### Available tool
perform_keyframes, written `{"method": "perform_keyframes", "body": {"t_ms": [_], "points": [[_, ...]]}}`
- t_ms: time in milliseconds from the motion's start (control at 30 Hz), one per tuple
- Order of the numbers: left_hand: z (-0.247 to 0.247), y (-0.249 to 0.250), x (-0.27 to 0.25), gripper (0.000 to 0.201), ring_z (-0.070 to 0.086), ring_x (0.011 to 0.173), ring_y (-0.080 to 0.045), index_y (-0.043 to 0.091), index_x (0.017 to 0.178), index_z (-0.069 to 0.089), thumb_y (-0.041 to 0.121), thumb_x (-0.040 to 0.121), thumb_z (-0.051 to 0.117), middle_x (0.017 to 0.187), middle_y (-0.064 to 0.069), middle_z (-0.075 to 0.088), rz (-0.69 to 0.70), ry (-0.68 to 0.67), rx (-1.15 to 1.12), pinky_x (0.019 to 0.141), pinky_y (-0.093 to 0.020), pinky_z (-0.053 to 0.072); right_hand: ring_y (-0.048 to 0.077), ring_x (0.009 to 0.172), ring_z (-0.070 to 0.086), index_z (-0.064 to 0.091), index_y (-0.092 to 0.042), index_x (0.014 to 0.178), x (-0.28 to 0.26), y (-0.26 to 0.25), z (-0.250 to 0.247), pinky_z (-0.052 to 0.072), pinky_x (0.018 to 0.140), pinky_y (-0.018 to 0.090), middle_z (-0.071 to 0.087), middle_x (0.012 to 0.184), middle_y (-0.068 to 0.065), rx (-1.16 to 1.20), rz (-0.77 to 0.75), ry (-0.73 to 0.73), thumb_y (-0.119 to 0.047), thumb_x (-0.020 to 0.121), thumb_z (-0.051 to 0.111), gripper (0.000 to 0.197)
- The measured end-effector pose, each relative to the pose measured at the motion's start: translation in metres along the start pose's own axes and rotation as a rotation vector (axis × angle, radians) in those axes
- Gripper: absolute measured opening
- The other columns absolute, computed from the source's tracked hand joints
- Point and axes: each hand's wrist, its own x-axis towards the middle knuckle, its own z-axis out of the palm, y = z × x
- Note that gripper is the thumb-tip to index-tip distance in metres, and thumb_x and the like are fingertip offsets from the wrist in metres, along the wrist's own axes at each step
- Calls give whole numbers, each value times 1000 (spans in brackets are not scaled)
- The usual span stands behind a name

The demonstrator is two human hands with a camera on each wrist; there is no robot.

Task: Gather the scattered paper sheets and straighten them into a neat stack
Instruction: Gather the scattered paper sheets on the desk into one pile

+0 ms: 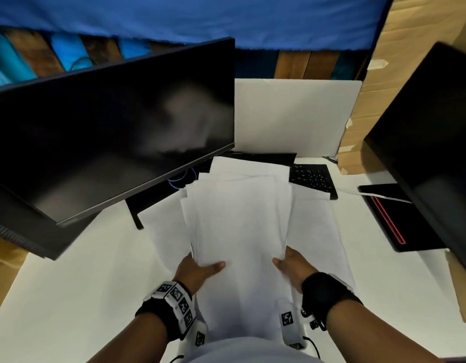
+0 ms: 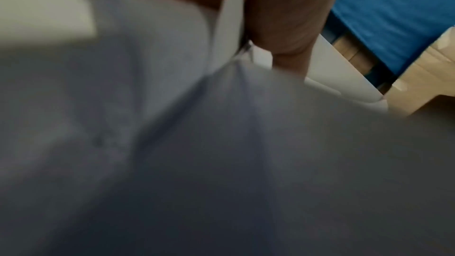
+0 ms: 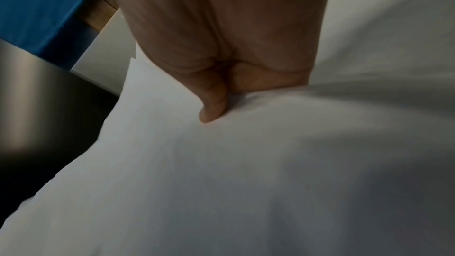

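A loose bundle of white paper sheets (image 1: 239, 218) is held up over the white desk, its far edges fanned unevenly. My left hand (image 1: 200, 268) grips the bundle's left side, thumb on top and fingers hidden underneath. My right hand (image 1: 289, 265) grips the right side the same way. In the right wrist view the thumb (image 3: 211, 108) presses on the top sheet (image 3: 221, 163). In the left wrist view a sheet edge (image 2: 229, 17) runs between thumb and fingers, with blurred paper (image 2: 172, 143) filling the frame. More sheets (image 1: 318, 231) lie flat on the desk beneath.
A dark monitor (image 1: 108, 132) stands at the left and another (image 1: 436, 153) at the right. A black keyboard (image 1: 310, 179) lies behind the sheets, with a black pad with red lines (image 1: 391, 218) to its right. Cardboard boxes (image 1: 383, 74) stand at the back right.
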Motion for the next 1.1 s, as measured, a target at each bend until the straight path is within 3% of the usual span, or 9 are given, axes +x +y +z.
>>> {"method": "perform_keyframes", "body": {"t_ms": [100,167,233,300,400,533,733,967,1100], "points": [[0,-2,3,37,67,90,-28,5,92,67,23,65,84,93,-12,72,-16,84,89,84,-36,54,27,103,61,60,-15,108,-1,-6,-4,47,91,32,64,106,7,-74,-46,45,-5,88,55,23],[-5,-7,8,34,66,86,-29,-1,96,65,19,72,79,95,-16,70,-51,130,123,81,-35,54,28,95,60,59,-20,95,-2,-4,-16,46,85,35,62,96,4,-56,-94,310,-5,82,62,20],[-11,-11,9,38,64,85,-29,-6,103,64,16,75,76,97,-19,69,-63,166,131,79,-33,52,33,111,51,53,-20,116,-7,-3,-39,43,91,45,54,114,9,-216,32,628,-19,77,71,42],[-17,-14,11,39,65,88,-31,-8,106,63,14,76,74,101,-23,69,-64,216,141,80,-33,51,36,123,40,42,-19,131,-15,2,-65,39,95,52,43,132,13,-390,252,775,-32,73,75,68],[-28,-16,12,38,65,94,-38,-11,105,62,14,79,71,104,-28,68,-79,301,187,82,-36,50,38,122,44,36,-8,133,-17,21,-92,41,98,49,46,131,19,-468,388,660,-39,66,79,85],[-38,-14,12,36,63,99,-41,-13,107,60,12,82,67,107,-30,66,-83,373,202,88,-41,49,38,112,57,46,-2,125,-15,41,-99,46,88,40,58,123,21,-382,306,507,-30,80,70,58],[-45,-21,13,39,62,104,-41,-12,110,60,13,81,68,112,-30,65,-125,373,268,91,-40,47,43,111,55,50,5,121,-13,34,-100,44,90,42,58,121,30,-233,259,691,-19,93,52,38],[-44,-26,12,37,63,103,-40,-7,110,62,15,82,67,111,-27,67,-119,353,319,91,-40,48,40,115,56,52,5,124,3,9,-78,45,98,42,58,126,25,-116,203,542,-18,85,65,47],[-45,-26,13,37,63,103,-40,-8,111,61,15,81,67,111,-27,67,-125,342,321,90,-39,48,40,108,59,59,0,115,-7,-3,-84,46,92,41,64,117,24,-125,140,662,-14,89,56,30]]}}
